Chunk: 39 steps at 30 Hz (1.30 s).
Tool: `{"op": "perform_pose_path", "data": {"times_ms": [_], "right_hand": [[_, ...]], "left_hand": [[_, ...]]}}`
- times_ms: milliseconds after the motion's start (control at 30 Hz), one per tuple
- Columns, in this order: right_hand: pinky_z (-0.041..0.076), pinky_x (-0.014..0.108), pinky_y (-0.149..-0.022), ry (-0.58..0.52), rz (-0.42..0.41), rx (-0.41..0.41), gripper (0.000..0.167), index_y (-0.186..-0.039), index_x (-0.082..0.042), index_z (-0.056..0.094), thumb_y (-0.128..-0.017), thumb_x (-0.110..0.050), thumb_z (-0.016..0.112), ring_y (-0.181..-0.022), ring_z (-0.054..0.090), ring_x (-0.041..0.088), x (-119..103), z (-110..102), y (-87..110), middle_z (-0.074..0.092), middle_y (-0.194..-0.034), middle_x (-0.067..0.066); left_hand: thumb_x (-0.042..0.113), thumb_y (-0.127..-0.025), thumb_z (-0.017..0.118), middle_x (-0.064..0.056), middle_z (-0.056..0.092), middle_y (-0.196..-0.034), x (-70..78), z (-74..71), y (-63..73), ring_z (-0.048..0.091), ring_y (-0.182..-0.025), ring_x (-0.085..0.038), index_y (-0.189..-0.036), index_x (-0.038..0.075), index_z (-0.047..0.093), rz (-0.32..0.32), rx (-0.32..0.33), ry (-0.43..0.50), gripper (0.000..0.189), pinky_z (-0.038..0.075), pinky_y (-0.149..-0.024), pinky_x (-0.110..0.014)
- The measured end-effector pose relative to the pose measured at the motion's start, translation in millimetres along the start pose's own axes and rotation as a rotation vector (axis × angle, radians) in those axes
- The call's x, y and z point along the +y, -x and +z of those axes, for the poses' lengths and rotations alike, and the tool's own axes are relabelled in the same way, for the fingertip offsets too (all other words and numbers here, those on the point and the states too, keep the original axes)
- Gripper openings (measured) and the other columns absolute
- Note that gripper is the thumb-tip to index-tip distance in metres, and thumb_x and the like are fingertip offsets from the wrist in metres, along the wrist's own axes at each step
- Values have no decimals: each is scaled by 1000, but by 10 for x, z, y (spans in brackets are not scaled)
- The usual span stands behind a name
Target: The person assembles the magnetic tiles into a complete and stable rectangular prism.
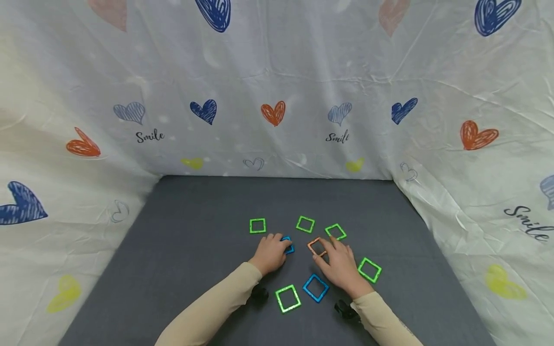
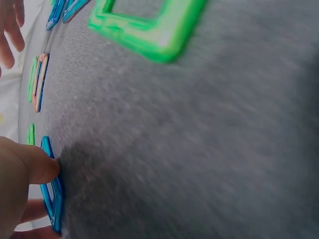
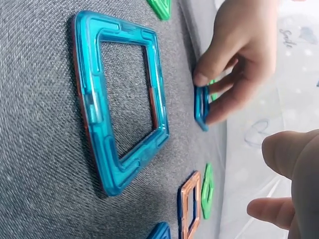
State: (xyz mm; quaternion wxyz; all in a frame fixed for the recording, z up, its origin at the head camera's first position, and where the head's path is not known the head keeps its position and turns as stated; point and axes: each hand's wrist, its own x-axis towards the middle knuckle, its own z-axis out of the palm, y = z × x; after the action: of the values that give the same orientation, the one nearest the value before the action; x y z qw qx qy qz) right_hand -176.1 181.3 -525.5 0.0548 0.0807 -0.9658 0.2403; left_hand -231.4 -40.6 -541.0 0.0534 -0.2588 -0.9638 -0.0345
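Note:
My left hand [image 1: 270, 253] pinches a blue square frame tile [image 2: 57, 209] between thumb and fingers. The tile stands tilted on its edge at the cloth in the left wrist view. My right hand [image 1: 339, 264] has its fingers spread beside an orange square frame tile [image 3: 184, 199], holding nothing. In the right wrist view, its thumb and finger are apart from each other with no tile between them. Another blue frame tile [image 1: 310, 294] lies flat between the two wrists, with an orange layer showing beneath it in the right wrist view.
Green frame tiles lie around the hands: one at back left [image 1: 257, 232], one at back middle [image 1: 298, 222], one beyond the right fingertips [image 1: 342, 229], others by the right wrist [image 1: 373, 263] and at front [image 1: 279, 302]. Grey cloth [image 1: 195, 226] meets a heart-print curtain [image 1: 242, 139].

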Motion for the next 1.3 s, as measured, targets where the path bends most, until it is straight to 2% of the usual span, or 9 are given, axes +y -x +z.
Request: {"op": "perform_pose_path", "data": {"times_ms": [133, 467, 700, 900, 1067, 1300], "right_hand": [[28, 78, -111, 4, 5, -9, 57, -145, -5, 55, -97, -32, 68, -135, 47, 55, 1, 12, 14, 48, -148, 34], [27, 77, -111, 4, 2, -48, 57, -146, -6, 54, -97, -33, 67, -136, 47, 53, 29, 28, 32, 48, -148, 33], [28, 77, -111, -3, -5, -52, 60, -148, -5, 52, -97, -33, 67, -137, 45, 54, 56, 26, -14, 47, -149, 34], [38, 73, -107, 11, -24, -30, 58, -144, -4, 56, -94, -31, 71, -132, 50, 54, 52, 26, -64, 50, -145, 35], [45, 69, -101, 15, -16, -51, 60, -144, -4, 55, -94, -32, 72, -125, 55, 55, 39, 24, -92, 50, -144, 35], [53, 63, -89, 73, -46, -62, 52, -138, -4, 59, -92, -23, 74, -112, 62, 49, 50, 34, -172, 58, -134, 30]], "left_hand": [[16, -93, 70, -11, 68, -125, -55, -31, 94, 65, -106, -31, -127, 22, 71, 16, -5, 58, 35, 57, -85, -48], [4, -90, 68, -14, 66, -133, -292, -73, 302, 63, -116, -36, -123, 16, 74, -9, -35, 216, 36, 57, -86, -54], [-2, -88, 66, -13, 66, -134, -418, -108, 366, 62, -118, -37, -122, 16, 75, -15, -68, 241, 39, 58, -86, -52], [-3, -88, 67, -14, 65, -135, -441, -107, 379, 61, -120, -39, -122, 15, 75, -22, -79, 259, 39, 58, -88, -53], [-4, -87, 67, -14, 65, -135, -438, -115, 383, 61, -120, -39, -121, 15, 76, -29, -81, 263, 39, 58, -87, -53], [-5, -89, 66, -15, 66, -135, -425, -134, 382, 61, -122, -39, -119, 14, 77, -32, -76, 283, 37, 57, -90, -54]]}}
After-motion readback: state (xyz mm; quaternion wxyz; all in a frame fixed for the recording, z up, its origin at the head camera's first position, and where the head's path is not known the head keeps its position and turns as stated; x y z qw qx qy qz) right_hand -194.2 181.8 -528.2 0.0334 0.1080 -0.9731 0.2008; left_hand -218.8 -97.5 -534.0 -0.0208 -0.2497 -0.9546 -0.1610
